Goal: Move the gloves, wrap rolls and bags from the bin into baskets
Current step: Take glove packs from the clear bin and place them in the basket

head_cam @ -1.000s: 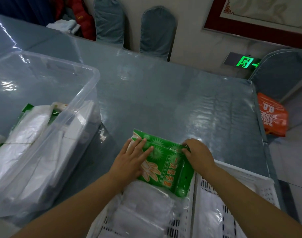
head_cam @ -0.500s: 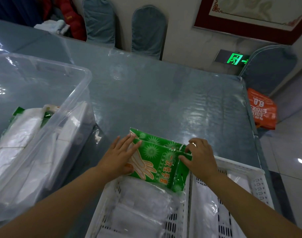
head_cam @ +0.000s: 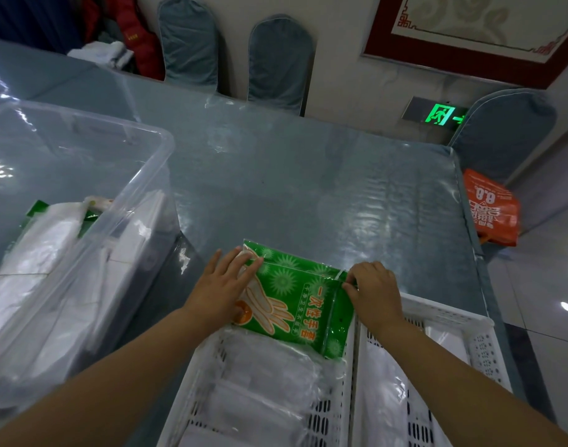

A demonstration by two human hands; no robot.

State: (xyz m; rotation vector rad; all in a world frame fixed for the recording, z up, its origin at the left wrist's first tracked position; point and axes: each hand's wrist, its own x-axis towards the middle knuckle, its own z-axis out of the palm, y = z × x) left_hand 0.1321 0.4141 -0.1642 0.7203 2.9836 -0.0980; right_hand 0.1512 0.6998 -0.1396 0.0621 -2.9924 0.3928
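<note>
Green and glossy, the glove packet (head_cam: 295, 301) lies at the far end of the left white basket (head_cam: 192, 388), low in the frame's centre, tilted over the wrapped white bundles (head_cam: 260, 391) already there. The left hand (head_cam: 223, 290) presses flat on its near-left corner, fingers (head_cam: 243, 262) straight, probably to seat it. The right hand (head_cam: 374, 293) pinches the packet's far-right corner, likely squaring it against the divider beside the right basket (head_cam: 453, 321). At left, the clear bin (head_cam: 140, 175) on the bench (head_cam: 308, 188) still holds white bags (head_cam: 40, 253), so more remains to move.
</note>
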